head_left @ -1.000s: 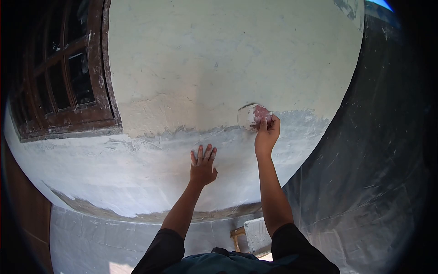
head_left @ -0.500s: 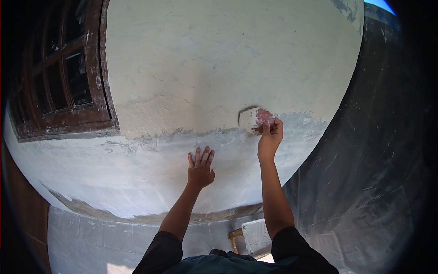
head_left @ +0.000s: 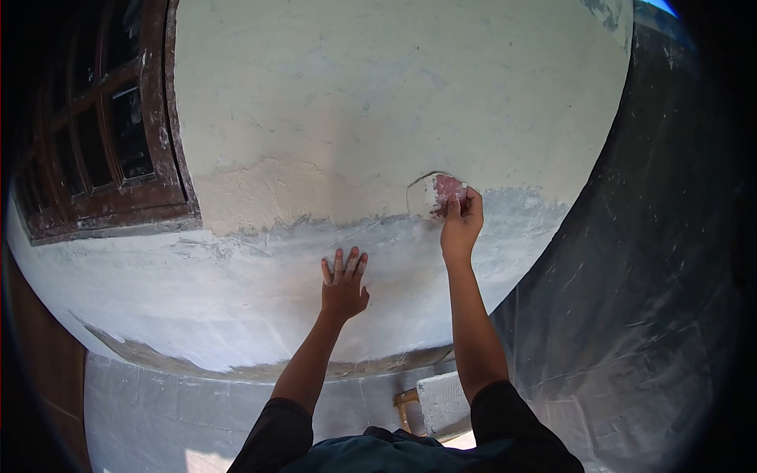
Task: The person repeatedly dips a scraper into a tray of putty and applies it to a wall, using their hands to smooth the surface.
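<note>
Clock directions taken from the centre of the view.

Right hand (head_left: 462, 223), near 3 o'clock: grasping a flat red-and-white piece (head_left: 448, 191) by its near edge, thumb on the visible face. The piece lies up against the wall (head_left: 378, 102), just above the ragged grey border between the cream upper coat and the whitish lower band. Its red face is patched with pale residue.

Left hand (head_left: 344, 288), near 7 o'clock: released, holding nothing visible; fingers spread, pointing to 12, pale residue on them. It appears laid against the whitish band; palm contact hidden. From this hand the piece lies toward 1 to 2 o'clock, apart.

Surroundings: brown-framed window (head_left: 102, 118) at 10 o'clock, white smears on the frame; dark sheet (head_left: 623, 244) at 3, beyond the wall's edge; pale block (head_left: 444, 400) at 5, beside a wooden frame (head_left: 408, 410).
</note>
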`<state>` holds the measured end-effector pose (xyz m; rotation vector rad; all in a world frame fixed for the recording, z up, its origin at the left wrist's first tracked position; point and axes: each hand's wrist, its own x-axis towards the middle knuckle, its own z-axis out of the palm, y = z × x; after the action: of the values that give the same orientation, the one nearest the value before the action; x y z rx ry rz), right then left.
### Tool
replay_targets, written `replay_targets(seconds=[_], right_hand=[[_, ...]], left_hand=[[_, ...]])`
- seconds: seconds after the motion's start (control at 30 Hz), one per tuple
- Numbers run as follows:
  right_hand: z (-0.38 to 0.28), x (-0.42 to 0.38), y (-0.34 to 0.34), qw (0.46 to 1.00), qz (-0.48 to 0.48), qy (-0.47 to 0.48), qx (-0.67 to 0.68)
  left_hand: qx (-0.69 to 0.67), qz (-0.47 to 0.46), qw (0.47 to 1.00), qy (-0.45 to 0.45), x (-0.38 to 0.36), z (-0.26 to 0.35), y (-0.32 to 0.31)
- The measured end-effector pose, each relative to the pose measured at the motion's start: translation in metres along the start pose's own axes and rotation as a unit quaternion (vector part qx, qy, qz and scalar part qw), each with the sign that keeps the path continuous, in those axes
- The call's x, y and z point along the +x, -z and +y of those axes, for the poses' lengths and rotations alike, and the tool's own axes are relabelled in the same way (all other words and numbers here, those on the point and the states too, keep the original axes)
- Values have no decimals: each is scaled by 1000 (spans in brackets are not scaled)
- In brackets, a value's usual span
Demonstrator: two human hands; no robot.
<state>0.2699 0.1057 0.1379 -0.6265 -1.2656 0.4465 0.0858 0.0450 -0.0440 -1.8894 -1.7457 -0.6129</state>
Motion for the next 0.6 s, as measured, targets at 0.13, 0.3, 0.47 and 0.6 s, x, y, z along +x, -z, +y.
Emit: replay_targets(seconds=[0.13,0.3,0.47,0.6], right_hand=[[-14,-1,5,996,23,-48,74],[1,-4,-5,998,22,-42,31],[-5,0,7,993,43,-60,90],[8,-4,-1,1000,18,-13,11]], left_hand=[[13,25,1000,-5,1,1,-1],[-3,14,1000,-6,0,-1,-3],[-32,4,999,10,1,1,2],[-54,-5,998,22,0,1,2]])
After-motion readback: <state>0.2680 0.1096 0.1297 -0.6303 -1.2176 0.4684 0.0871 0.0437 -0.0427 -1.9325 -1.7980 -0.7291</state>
